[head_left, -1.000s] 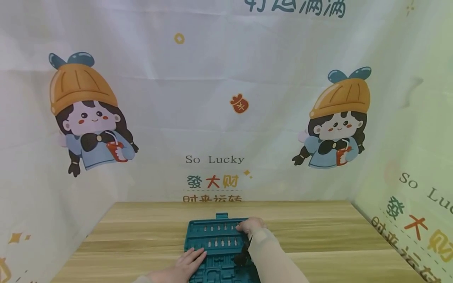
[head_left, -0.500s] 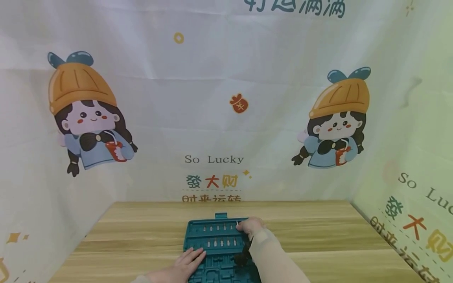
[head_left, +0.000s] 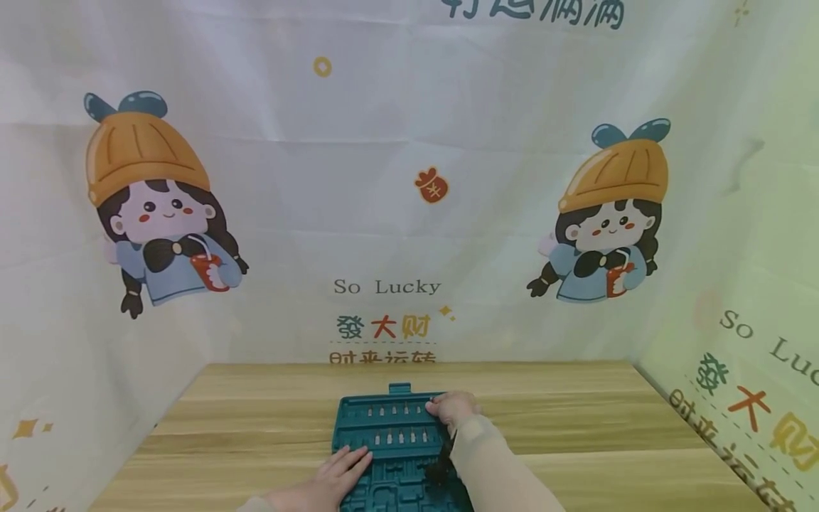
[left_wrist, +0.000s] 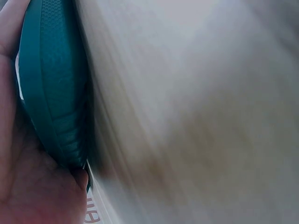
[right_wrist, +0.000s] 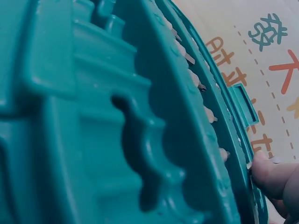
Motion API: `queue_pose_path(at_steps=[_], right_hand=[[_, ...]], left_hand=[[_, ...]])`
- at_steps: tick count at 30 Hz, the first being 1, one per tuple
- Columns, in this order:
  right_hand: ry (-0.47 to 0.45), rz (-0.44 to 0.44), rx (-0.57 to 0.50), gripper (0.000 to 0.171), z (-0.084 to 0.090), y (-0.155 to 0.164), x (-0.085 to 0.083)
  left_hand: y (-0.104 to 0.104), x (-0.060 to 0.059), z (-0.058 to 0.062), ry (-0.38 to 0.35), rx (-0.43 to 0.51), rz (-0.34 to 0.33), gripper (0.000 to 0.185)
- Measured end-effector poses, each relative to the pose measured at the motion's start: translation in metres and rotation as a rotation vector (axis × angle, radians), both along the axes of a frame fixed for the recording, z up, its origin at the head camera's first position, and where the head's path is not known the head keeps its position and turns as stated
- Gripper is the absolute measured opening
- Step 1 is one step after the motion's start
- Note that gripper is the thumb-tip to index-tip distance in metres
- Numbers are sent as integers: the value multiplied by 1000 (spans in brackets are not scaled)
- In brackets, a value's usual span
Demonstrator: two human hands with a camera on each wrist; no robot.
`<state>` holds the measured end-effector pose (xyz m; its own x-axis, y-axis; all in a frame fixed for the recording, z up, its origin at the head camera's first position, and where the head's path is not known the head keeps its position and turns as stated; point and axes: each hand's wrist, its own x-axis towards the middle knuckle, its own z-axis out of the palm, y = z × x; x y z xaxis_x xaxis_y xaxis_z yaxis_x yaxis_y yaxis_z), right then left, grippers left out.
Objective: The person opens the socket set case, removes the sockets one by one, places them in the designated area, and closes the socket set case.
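A teal plastic bit case (head_left: 384, 492) lies open on the table, its far section holding two rows of small metal screwdriver bits (head_left: 401, 437). At the case's left edge my left hand (head_left: 329, 480) rests with its fingers laid over the rim; the left wrist view shows the palm (left_wrist: 35, 191) against the case's side wall. My right hand (head_left: 456, 411) is at the far right corner, by the end of the back row. In the right wrist view its thumb and finger pinch a small silver bit (right_wrist: 274, 159), mostly hidden by the fingers.
The moulded near half of the case (head_left: 390, 491) has shaped hollows. A latch tab (head_left: 399, 388) sticks out at the far edge. Around it is a wood-grain table (head_left: 256, 405), with a printed cloth (head_left: 384, 213) hanging behind. A dark object (head_left: 440, 471) sits under my right wrist.
Both hands stay nearly in place. The pale bit tip seen by the right fingertips half a second ago is less visible now. The dark object under the right wrist shifts slightly.
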<state>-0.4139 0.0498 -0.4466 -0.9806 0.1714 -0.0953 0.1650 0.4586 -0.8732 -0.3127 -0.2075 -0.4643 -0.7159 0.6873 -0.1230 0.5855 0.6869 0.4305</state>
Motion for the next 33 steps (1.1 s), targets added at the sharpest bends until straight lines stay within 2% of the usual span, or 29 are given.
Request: queue_pose_path(at_steps=[3,6,9,11,16,18,26,29,33], right_hand=[[35,-35,-87,12,-6,0,-5],[63,-42,-149,18,-10,6,-7],[83,5,-175,24,-8,14,-6],[105,70,-192,25,-3,21,-4],[150,245,-181,20,12,39,-3],[142,277,-169,20,14,47,-3],[99,281,-187,27,10,84,-5],[102,289,-146,24,10,95,-3],[120,294,-39,17,10,102,-2]], left_hand=[[-1,1,1,-9,12,-3,84],[-1,1,1,-30,25,-10,86],[-1,0,2,-59,17,-15,88],[-2,-1,2,-95,23,-8,89],[-2,-1,2,-144,44,28,92],[-2,0,2,-139,41,34,92],[-1,-1,1,-144,48,61,92],[0,1,3,-133,35,60,92],[1,4,6,-126,15,59,91]])
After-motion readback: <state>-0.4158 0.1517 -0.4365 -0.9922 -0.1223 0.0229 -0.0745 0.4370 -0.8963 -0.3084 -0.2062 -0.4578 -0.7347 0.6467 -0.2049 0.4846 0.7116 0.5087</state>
